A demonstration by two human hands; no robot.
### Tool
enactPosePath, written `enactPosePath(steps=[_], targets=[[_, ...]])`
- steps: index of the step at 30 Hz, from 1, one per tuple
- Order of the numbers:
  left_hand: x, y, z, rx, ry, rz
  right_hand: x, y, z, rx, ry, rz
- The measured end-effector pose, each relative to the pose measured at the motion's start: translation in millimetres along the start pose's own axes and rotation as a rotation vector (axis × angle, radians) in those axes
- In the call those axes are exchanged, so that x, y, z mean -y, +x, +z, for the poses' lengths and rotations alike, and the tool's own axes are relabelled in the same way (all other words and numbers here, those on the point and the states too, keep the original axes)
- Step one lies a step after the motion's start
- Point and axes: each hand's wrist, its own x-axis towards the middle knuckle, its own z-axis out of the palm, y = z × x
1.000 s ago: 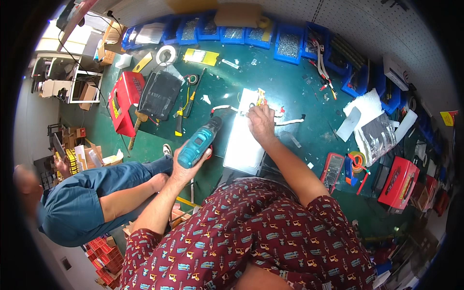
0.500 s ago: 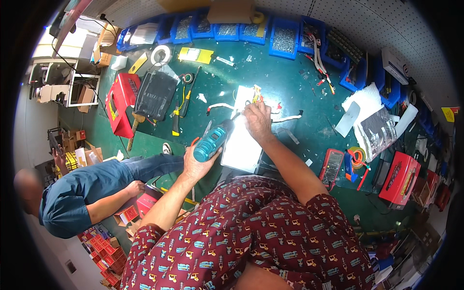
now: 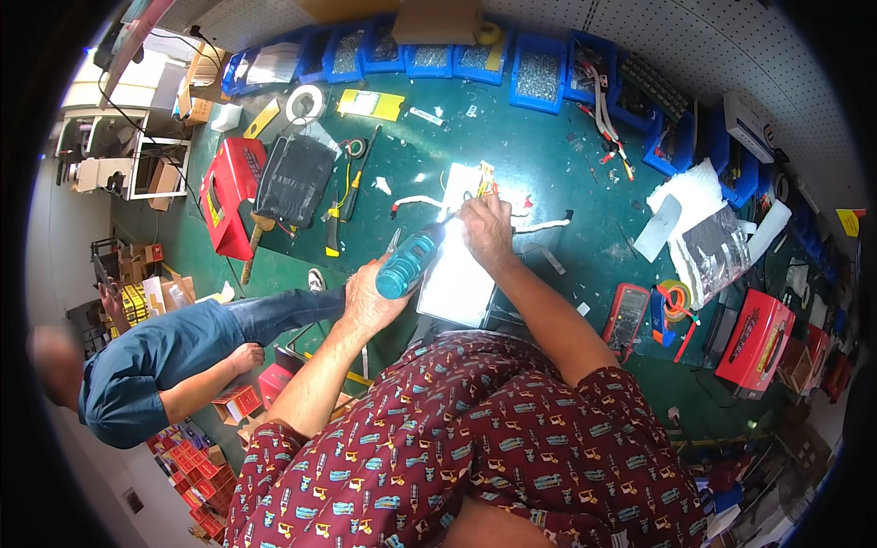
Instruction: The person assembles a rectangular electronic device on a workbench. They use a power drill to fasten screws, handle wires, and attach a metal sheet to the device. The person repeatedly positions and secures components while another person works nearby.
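Note:
My left hand (image 3: pixel 373 301) is wrapped round a teal cordless screwdriver (image 3: pixel 408 265), whose dark tip points up and right at the far part of a bright white flat-faced unit (image 3: pixel 455 288). Close to that tip is my right hand (image 3: pixel 486 225), its fingers bent down and pressed together over the unit; what they grip is hidden. Yellow and red wires (image 3: pixel 487 173) stick out just beyond those fingers. White sleeved leads lie on either side, one white lead (image 3: pixel 420 200) to the left and another white lead (image 3: pixel 544 224) to the right. Glare washes out the unit's surface.
Blue bins (image 3: pixel 537 78) of small hardware line the bench's far edge. A red multimeter (image 3: pixel 627 315) and tape rolls (image 3: pixel 674 300) lie right; a red metal case (image 3: pixel 233 196), black pouch (image 3: pixel 294 181) and yellow-handled cutter (image 3: pixel 333 228) lie left. Another person (image 3: pixel 155 365) stands at the left.
My left hand and the screwdriver have turned slightly, with the screwdriver's back end shifting right and up. My right hand stays nearly in place. The other person's forearm has moved slightly.

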Motion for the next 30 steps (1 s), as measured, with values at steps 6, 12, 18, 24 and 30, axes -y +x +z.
enactPosePath(steps=[6,12,18,24,30], targets=[[6,5,1,0.017,0.099,-0.006,1,0,1,-0.002,0.002,0.000],[-2,-1,1,0.006,-0.026,0.009,0,-1,2,0.013,0.003,0.001],[-3,0,3,0.027,-0.053,-0.033,0,0,-1,0.024,0.014,-0.003],[8,-1,26,-0.092,-0.396,0.111,-1,0,2,0.015,0.003,-0.002],[7,-5,28,-0.054,-0.364,0.056,-1,1,0,0.015,0.009,-0.003]])
